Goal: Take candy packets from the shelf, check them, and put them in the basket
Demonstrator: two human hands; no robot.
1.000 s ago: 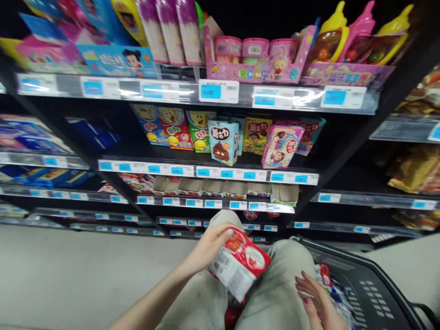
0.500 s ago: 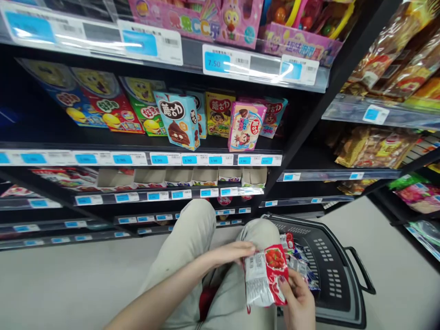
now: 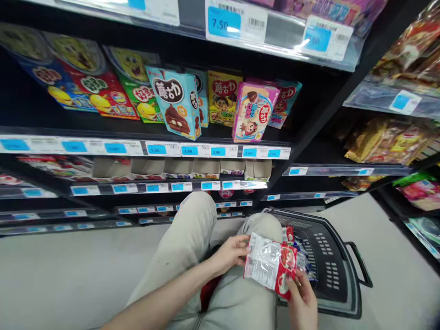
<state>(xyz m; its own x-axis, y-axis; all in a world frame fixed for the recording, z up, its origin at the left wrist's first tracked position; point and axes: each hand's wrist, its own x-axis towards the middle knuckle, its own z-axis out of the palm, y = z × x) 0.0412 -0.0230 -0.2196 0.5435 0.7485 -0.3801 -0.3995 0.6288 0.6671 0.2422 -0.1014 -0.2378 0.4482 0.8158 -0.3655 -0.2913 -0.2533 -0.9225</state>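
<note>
A red and silver snack packet [image 3: 266, 265] with a strawberry picture is held above my right knee, printed text side up. My left hand [image 3: 233, 253] has its fingers closed at the packet's left edge. At the lower right corner my right hand [image 3: 301, 291] pinches it, thumb on top and fingers beneath. Just beyond the packet, several foil packets [image 3: 303, 250] lie in the black shopping basket [image 3: 332, 261], partly hidden by the packet and my right hand.
Shelves face me closely. One holds a light blue box [image 3: 177, 103], a pink box [image 3: 254, 112] and several more boxes. Below it stand open cardboard trays [image 3: 178, 168]. Bagged snacks [image 3: 381, 140] fill part of the right shelves. The basket's handle [image 3: 360, 263] juts to the right.
The packet has turned and tilted, its right end now lower. My left hand has gone from resting flat at its upper edge to closing on its left edge. The view has shifted closer to the shelves.
</note>
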